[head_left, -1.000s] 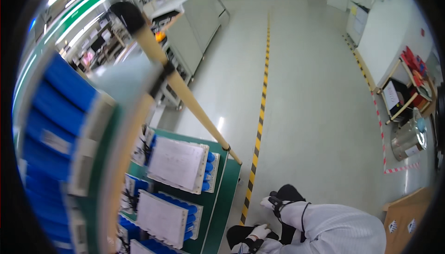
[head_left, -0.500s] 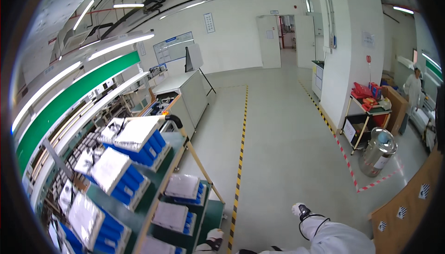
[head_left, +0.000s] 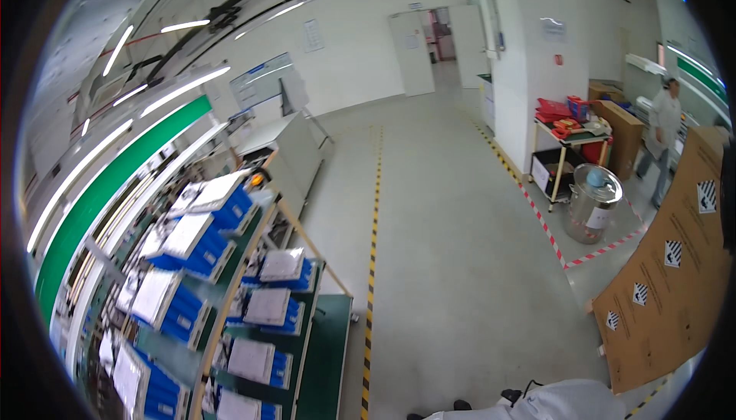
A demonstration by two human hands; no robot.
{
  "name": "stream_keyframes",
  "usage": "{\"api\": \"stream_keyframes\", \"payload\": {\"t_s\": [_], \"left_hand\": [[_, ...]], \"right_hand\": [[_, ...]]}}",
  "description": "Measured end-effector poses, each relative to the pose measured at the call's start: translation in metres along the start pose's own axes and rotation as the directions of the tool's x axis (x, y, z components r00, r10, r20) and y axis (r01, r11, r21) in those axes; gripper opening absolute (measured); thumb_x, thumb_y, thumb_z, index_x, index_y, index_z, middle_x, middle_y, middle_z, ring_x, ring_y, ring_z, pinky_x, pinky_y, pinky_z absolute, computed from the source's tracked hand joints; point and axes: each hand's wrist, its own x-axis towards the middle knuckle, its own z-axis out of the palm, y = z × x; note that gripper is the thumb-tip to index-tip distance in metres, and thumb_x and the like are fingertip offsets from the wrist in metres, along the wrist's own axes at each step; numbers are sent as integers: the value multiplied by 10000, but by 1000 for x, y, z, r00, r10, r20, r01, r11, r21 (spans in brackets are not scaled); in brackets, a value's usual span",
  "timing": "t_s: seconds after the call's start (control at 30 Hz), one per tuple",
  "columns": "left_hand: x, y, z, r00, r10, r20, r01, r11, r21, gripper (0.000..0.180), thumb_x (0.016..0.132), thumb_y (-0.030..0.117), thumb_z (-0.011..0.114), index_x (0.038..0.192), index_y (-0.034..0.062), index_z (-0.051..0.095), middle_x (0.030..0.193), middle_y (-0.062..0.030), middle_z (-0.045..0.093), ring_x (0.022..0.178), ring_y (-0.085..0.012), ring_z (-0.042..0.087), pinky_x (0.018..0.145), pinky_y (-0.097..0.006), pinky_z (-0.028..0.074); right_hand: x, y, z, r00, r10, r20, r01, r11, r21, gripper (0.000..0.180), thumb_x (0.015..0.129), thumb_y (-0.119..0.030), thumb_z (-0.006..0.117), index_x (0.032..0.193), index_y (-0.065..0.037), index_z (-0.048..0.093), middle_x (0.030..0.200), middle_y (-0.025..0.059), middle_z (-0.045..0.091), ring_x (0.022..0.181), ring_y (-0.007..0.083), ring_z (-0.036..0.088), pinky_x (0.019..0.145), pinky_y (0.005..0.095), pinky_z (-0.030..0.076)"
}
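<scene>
Neither of my hands shows now. My right arm, in a white sleeve point(head_left: 552, 401), comes in at the lower edge with a dark wrist band point(head_left: 511, 395) and a thin black cord; the hand beyond it is hidden. My left hand is out of the picture. Nearest on the left stands a tiered trolley with green shelves point(head_left: 326, 355) and a pale tubular frame. Along its upper shelf sit several blue blocks with white tops point(head_left: 165, 297), black leads lying by them. More such blocks point(head_left: 268, 306) line the shelf below.
A yellow-black floor stripe point(head_left: 371, 282) runs beside the trolley. To the right lean large brown cardboard boxes point(head_left: 659, 289). A steel drum point(head_left: 592, 209) stands inside red-white tape, near a small cart point(head_left: 563, 144) with red items. A person in white point(head_left: 663, 128) walks at far right.
The view has swung right and down and shifted, showing more of the trolley and cardboard. Both my hands have gone out of sight. The person at far right has changed stance.
</scene>
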Motion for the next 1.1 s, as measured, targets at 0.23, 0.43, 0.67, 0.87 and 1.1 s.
{"api": "stream_keyframes", "payload": {"t_s": [0.23,0.43,0.67,0.87,1.1], "left_hand": [[-142,-113,79,966,123,-228,-134,990,-34,209,826,168,546,961,67,668,860,-137,658,866,-312,654,743,-373,547],[-302,-172,115,865,-165,-474,-43,917,-398,313,854,325,526,1030,118,681,1020,-165,678,993,-361,621,867,-404,491],[-531,-426,149,612,-275,-742,317,944,-89,162,754,246,601,819,132,697,755,-112,668,722,-318,661,690,-438,546],[-773,-537,101,34,-959,-281,-968,-101,228,212,960,204,478,1051,39,575,992,-118,629,867,-258,631,772,-398,556],[-1121,-435,-123,-846,-307,-436,-499,168,850,337,827,212,548,1084,1,611,988,-111,665,881,-224,634,832,-411,494]], "right_hand": [[-67,-89,106,993,-56,101,70,989,-133,223,782,-279,574,760,-99,703,785,133,686,716,316,655,628,431,512],[-76,-212,241,921,-212,327,346,831,-435,238,785,-290,572,765,-88,698,777,147,683,704,327,651,620,437,503],[-111,-499,394,815,-395,424,542,777,-320,258,786,-288,573,860,-69,688,825,144,691,758,308,658,675,420,509],[-110,-714,526,623,-410,666,638,759,-130,316,836,-202,595,1095,-35,666,902,95,706,762,188,673,697,306,518],[-6,-825,693,274,-290,917,959,149,-239,239,761,-231,592,907,-74,698,962,145,682,899,316,657,786,382,537]]}}
